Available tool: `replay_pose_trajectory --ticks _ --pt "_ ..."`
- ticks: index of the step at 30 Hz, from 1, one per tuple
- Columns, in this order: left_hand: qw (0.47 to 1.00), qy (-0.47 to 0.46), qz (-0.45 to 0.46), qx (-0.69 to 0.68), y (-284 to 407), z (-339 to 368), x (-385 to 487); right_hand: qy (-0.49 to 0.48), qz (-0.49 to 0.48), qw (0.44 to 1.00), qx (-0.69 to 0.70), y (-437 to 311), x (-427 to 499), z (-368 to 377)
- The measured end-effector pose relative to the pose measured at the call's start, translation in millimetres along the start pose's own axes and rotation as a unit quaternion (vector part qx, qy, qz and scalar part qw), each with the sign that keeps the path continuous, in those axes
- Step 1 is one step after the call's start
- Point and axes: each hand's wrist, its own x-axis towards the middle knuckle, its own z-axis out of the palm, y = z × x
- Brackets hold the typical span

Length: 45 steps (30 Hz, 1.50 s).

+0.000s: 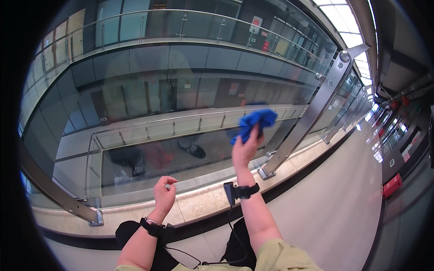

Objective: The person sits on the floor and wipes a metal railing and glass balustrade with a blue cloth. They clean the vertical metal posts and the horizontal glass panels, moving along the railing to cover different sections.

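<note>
My right hand holds a crumpled blue cloth up against or close to a large glass balustrade panel, near its right end. The cloth is slightly blurred. My left hand is empty, its fingers loosely curled, just above the stone ledge at the foot of the glass. Each wrist wears a black strap with a small device and a cable. The glass shows faint reflections.
Steel posts stand at the right and left of the panel. Behind the glass are lower walkways with railings. A tiled floor runs off to the right, past a red box by the far wall.
</note>
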Motion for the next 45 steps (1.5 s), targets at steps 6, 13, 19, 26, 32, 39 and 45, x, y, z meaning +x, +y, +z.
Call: replay_pose_trajectory --ticks 6,13,19,26,32,39,45 --pt "0.999 0.0 0.032 0.037 -5 7 -7 -0.156 -0.38 0.911 0.027 -88 -42 -7" --pt "0.998 0.007 0.032 0.054 -4 -10 -10 0.061 0.113 0.99 0.05 -37 152 -30" --pt "0.998 -0.02 0.04 0.045 -4 5 -12 -0.043 -0.397 0.914 -0.067 -143 110 -29" --pt "0.995 -0.031 0.045 0.08 -8 -1 -18 -0.054 -0.599 0.793 -0.1 -183 150 -43" --pt "0.998 -0.027 0.042 0.036 -2 -4 -25 -0.005 -0.087 0.992 -0.094 -193 275 -80" --pt "0.994 -0.045 0.082 0.065 -3 0 -25 -0.036 -0.563 0.823 -0.071 -261 121 -22" --pt "0.994 -0.053 0.065 0.072 3 -10 -27 -0.056 -0.672 0.735 -0.063 -272 111 -33"
